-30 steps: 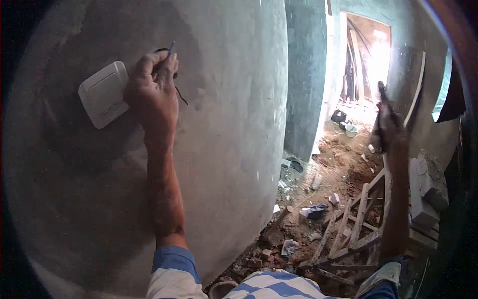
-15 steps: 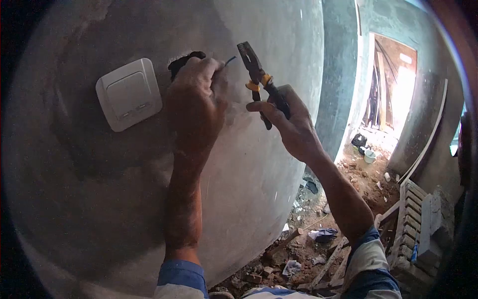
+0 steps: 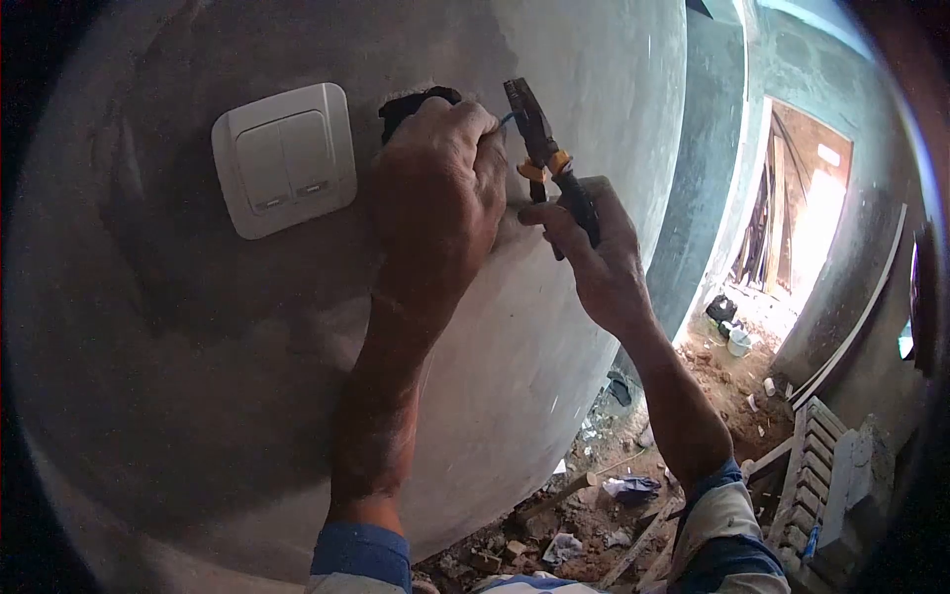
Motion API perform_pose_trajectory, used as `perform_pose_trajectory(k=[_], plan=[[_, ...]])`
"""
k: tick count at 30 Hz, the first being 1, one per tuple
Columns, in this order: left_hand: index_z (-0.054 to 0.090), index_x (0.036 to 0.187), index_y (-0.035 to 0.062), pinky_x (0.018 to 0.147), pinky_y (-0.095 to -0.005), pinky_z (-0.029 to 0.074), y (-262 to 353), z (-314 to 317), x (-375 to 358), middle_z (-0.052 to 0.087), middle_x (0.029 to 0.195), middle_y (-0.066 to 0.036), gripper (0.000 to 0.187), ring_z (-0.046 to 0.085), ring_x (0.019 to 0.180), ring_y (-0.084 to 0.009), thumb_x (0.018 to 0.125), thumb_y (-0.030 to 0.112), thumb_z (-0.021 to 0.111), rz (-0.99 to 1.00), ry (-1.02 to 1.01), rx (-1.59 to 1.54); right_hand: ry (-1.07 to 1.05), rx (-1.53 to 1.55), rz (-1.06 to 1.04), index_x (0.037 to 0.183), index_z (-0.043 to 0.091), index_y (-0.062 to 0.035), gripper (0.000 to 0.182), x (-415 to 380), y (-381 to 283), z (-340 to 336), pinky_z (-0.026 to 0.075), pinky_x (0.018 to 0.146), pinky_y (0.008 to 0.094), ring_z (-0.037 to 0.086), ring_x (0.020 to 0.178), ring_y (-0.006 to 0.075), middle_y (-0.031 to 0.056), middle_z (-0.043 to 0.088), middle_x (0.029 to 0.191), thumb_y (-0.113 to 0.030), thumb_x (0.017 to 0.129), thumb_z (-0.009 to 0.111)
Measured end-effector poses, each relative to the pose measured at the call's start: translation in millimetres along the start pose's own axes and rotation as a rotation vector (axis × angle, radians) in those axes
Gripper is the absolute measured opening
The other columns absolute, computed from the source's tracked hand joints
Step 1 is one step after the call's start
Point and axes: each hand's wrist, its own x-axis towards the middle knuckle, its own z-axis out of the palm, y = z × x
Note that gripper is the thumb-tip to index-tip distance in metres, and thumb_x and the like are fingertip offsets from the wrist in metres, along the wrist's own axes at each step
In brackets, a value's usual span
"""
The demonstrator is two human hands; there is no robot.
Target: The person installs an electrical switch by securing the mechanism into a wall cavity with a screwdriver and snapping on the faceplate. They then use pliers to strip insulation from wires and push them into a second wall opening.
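My left hand (image 3: 440, 188) is closed at the wall, pinching a thin blue wire (image 3: 509, 117) whose end sticks out to the right of the fingers. Behind the knuckles, a black box opening (image 3: 404, 107) in the wall is partly hidden by that hand. My right hand (image 3: 599, 238) grips the handles of combination pliers (image 3: 539, 134) with black and yellow grips. The pliers point upward, and their jaws overlap the wire's tip in this view. Left of the opening, a white double wall switch (image 3: 285, 158) is mounted on the grey plaster.
The plastered wall (image 3: 198, 396) fills the left and middle. Rubble, wood pieces and a dark plastic bag (image 3: 631, 489) lie on the floor at lower right. A slatted block (image 3: 813, 460) stands there too. Farther back are a white bucket (image 3: 739, 343) and a bright doorway.
The pliers have come closer to my left hand, and their jaws now meet the wire's end in view. The view has shifted, so the switch appears farther right.
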Motion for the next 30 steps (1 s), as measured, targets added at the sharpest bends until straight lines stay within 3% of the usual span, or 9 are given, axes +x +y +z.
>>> perform_pose_trajectory(k=[10, 16, 19, 25, 27, 28, 30], plan=[[0.062, 0.083, 0.0002, 0.067, -0.0403, 0.047, -1, 1, 2, 0.062, 0.079, -0.017, 0.009, 0.062, 0.073, -0.0337, 0.081, 0.009, 0.065, 0.000, 0.051, -0.027, 0.048, -0.011, 0.022, 0.099, 0.052, -0.0047, 0.023, -4, -15, 3, 0.040, 0.055, 0.0314, 0.047, 0.061, 0.0123, 0.0049, 0.053, 0.068, -0.026, 0.095, 0.060], [0.063, 0.081, 0.0007, 0.067, -0.0396, 0.047, -2, 0, 0, 0.062, 0.078, -0.016, 0.009, 0.062, 0.073, -0.0330, 0.081, 0.009, 0.066, 0.002, 0.038, -0.063, 0.050, -0.218, -0.045, 0.099, 0.052, -0.0036, 0.021, 0, -15, -1, 0.042, 0.055, 0.0321, 0.050, 0.059, 0.0135, 0.0072, 0.058, 0.068, -0.023, 0.094, 0.060], [0.064, 0.086, 0.0010, 0.069, -0.0390, 0.048, -2, -1, 0, 0.062, 0.080, -0.016, 0.011, 0.063, 0.076, -0.0326, 0.082, 0.011, 0.065, -0.050, 0.026, -0.053, 0.061, -0.084, -0.105, 0.099, 0.052, -0.0031, 0.021, 5, -13, -1, 0.043, 0.057, 0.0318, 0.052, 0.061, 0.0130, 0.0068, 0.059, 0.070, -0.023, 0.095, 0.059], [0.065, 0.092, 0.0016, 0.071, -0.0395, 0.049, -10, 2, -6, 0.063, 0.085, -0.016, 0.014, 0.063, 0.080, -0.0330, 0.083, 0.011, 0.063, 0.045, 0.126, -0.096, -0.059, -0.058, 0.045, 0.098, 0.053, -0.0039, 0.024, 8, -24, -11, 0.043, 0.060, 0.0272, 0.052, 0.064, 0.0097, 0.0044, 0.064, 0.075, -0.027, 0.097, 0.055], [0.065, 0.092, 0.0012, 0.072, -0.0395, 0.049, -6, 0, -6, 0.063, 0.085, -0.016, 0.013, 0.063, 0.081, -0.0336, 0.082, 0.009, 0.064, 0.009, 0.077, -0.084, -0.110, 0.212, 0.082, 0.097, 0.053, -0.0039, 0.025, 8, -14, -11, 0.043, 0.060, 0.0252, 0.051, 0.066, 0.0086, 0.0040, 0.065, 0.077, -0.029, 0.097, 0.054], [0.065, 0.092, 0.0012, 0.072, -0.0395, 0.049, -5, 0, -5, 0.063, 0.085, -0.016, 0.013, 0.063, 0.081, -0.0336, 0.082, 0.009, 0.064, 0.007, 0.080, -0.088, -0.109, 0.207, 0.081, 0.097, 0.053, -0.0039, 0.025, 8, -13, -11, 0.043, 0.060, 0.0252, 0.051, 0.066, 0.0086, 0.0040, 0.065, 0.077, -0.029, 0.097, 0.054], [0.067, 0.094, 0.0002, 0.067, -0.0399, 0.052, -5, 0, -5, 0.062, 0.083, -0.014, 0.019, 0.065, 0.078, -0.0311, 0.076, 0.005, 0.068, 0.049, 0.091, -0.002, -0.121, 0.232, 0.075, 0.097, 0.053, -0.0037, 0.026, 7, -14, -10, 0.043, 0.061, 0.0246, 0.051, 0.068, 0.0083, 0.0052, 0.067, 0.081, -0.030, 0.098, 0.053]])
